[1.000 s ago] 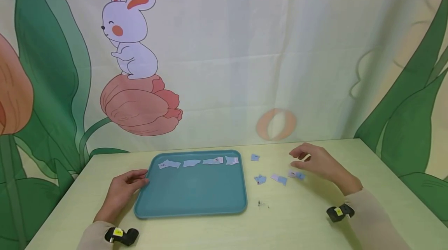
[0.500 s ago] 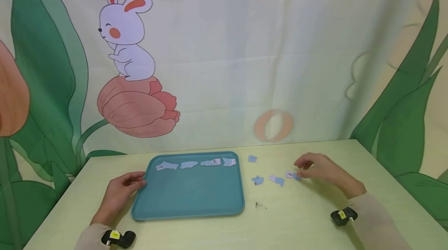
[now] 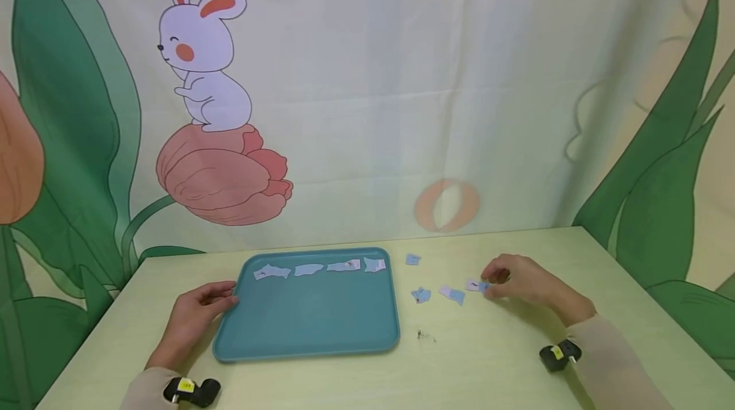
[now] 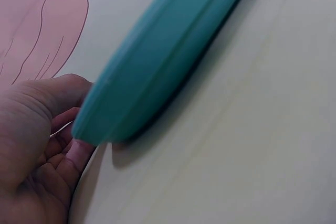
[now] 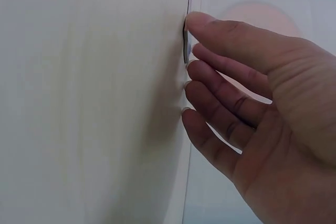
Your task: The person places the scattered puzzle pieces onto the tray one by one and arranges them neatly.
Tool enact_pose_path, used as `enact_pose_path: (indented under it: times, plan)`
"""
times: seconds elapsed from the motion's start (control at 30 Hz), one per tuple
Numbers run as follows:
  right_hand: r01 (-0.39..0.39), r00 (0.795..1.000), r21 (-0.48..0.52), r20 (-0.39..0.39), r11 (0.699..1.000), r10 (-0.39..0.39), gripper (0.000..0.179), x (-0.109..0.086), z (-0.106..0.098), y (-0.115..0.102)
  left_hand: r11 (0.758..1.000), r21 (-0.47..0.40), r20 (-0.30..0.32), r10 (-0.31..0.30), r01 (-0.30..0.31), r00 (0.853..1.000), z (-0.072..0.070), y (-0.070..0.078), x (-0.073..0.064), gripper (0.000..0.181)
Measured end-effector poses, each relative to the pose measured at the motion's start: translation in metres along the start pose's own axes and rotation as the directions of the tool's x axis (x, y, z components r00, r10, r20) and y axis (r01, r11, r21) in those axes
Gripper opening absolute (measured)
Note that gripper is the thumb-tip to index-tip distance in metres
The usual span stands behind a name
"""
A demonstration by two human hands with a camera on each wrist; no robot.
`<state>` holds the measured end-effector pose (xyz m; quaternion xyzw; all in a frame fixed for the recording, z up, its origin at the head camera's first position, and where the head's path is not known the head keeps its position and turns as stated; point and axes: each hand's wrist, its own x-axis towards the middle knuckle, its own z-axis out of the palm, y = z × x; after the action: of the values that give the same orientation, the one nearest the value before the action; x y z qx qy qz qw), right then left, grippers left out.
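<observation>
On the table lies a teal tray [image 3: 307, 324], with several torn, pale-blue paper pieces in a row along its far edge. My left hand [image 3: 192, 317] holds the tray's left rim; in the left wrist view the thumb and fingers [image 4: 76, 153] meet its corner. To the right of the tray, my right hand [image 3: 525, 282] pinches the right end of a torn pink-and-blue paper piece [image 3: 474, 285]. The right wrist view has this paper piece [image 5: 186, 43] almost edge-on at the thumb and fingertips, the other fingers curving beside it.
More torn pieces lie between tray and right hand: a pink-and-blue one [image 3: 453, 294], a crumpled blue one [image 3: 421, 295] and a small blue one [image 3: 413, 259]. Tiny dark bits [image 3: 423, 335] sit nearer. A printed curtain [image 3: 344, 110] hangs behind the table.
My right hand has come down onto the right end of the pink-and-blue paper piece. My left hand stays at the tray's rim. The head view has shifted slightly.
</observation>
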<state>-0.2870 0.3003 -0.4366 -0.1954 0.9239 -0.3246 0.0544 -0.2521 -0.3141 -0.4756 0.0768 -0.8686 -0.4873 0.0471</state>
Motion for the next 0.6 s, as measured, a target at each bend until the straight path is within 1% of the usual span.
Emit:
enact_pose_path:
  times: [0.1,0.2,0.37,0.6]
  plan:
    - [0.004,1.000,-0.016,0.002,1.000,-0.004,0.022,0.0009,0.0019,0.0010,1.000,-0.001,0.001,-0.008,0.008,1.000,0.0002,-0.0006,0.0001,0.043]
    - [-0.015,1.000,-0.017,0.000,1.000,0.015,0.019,0.0011,0.0025,-0.0004,1.000,0.000,0.002,-0.013,0.013,1.000,0.0003,-0.0006,0.0004,0.044]
    - [-0.023,1.000,-0.010,0.000,1.000,0.023,0.019,0.0002,0.0015,-0.0044,1.000,-0.001,0.001,-0.014,0.014,1.000,0.0000,-0.0005,0.0010,0.045]
    - [-0.045,0.999,-0.021,-0.002,0.999,0.045,0.019,0.0013,0.0029,-0.0031,1.000,-0.004,0.001,-0.011,0.011,1.000,0.0006,-0.0024,0.0011,0.044]
